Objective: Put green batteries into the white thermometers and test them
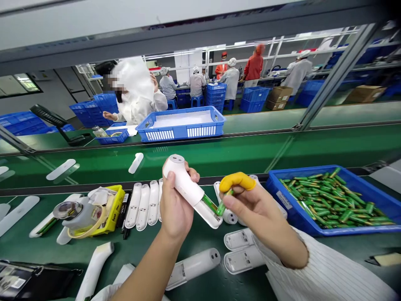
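My left hand [177, 209] is wrapped around a white handheld device [186, 182] that looks like a forehead thermometer. It tilts down to the right, its battery compartment uncovered at the lower end. A green battery [209, 202] shows inside that compartment. Between thumb and forefinger, my right hand [260, 209] pinches another green battery [221, 207] at the compartment's lower end. A yellow finger cot [237, 180] covers the right forefinger. Below both hands lies another white device [200, 265] on the green bench. Near the right wrist are white housings [242, 259] with open compartments.
A blue bin [283, 219] full of green batteries [341, 202] stands at right. At left are a yellow basket [117, 209], white housings in a row [142, 207] and a black pouch [34, 280]. Beyond the green conveyor [250, 152] sit a blue crate [184, 133] and a co-worker [134, 92].
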{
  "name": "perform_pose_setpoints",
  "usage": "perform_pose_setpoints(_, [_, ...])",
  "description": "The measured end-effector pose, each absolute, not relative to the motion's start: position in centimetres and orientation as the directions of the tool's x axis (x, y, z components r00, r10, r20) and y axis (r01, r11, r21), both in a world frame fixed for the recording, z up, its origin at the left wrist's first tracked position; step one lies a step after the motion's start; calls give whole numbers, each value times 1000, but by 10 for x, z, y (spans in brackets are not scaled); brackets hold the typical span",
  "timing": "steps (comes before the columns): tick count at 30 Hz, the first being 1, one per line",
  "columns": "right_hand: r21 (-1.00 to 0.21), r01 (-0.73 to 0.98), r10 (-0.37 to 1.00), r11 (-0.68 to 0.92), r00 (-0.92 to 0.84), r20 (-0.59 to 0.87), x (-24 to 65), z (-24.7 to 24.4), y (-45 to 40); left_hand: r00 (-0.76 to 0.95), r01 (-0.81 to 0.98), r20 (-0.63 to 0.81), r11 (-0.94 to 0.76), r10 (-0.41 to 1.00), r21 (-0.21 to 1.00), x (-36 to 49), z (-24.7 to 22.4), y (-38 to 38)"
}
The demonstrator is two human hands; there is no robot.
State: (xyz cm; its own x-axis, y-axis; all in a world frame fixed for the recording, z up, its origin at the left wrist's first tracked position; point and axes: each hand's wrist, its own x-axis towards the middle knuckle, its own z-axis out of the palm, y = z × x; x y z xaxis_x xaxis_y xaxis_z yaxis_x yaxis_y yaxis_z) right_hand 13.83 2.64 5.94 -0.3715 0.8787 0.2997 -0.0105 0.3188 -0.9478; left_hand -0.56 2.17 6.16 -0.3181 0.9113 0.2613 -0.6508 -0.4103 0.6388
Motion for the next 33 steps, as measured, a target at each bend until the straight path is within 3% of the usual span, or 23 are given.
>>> perform_pose_setpoints(5, [-811,204,800,548,-412,437,134,54,21,-346,-659,142,-348,927,667,2,62,16])
perform_pose_setpoints(9, [-637,191,622,747,-540,567,132,54,21,-446,-704,12,-359,895,612,1,61,17])
perform_pose_setpoints(12, [-621,203,634,757,-457,624,133,50,24,-445,-711,54,-389,894,585,1,61,18])
perform_pose_setpoints(15, [-724,178,736,667,-309,602,135,48,29,-329,-693,224,-395,918,603,1,63,17])
perform_pose_setpoints(18, [-902,67,883,427,-247,400,137,54,32,-171,-634,320,-352,932,688,1,64,16])
perform_pose_setpoints(20, [-957,-21,908,290,-310,282,137,60,32,-121,-570,325,-334,938,750,-1,62,17])
perform_pose_setpoints(25, [-977,-146,861,152,-467,204,135,66,30,-105,-476,297,-310,949,823,-10,56,22])
perform_pose_setpoints(30, [-974,-221,755,-43,-646,113,128,57,28,14,-511,333,-279,943,813,-24,51,30])
perform_pose_setpoints(33, [-978,-198,674,-72,-732,99,132,59,29,52,-579,334,-244,941,778,-26,48,34])
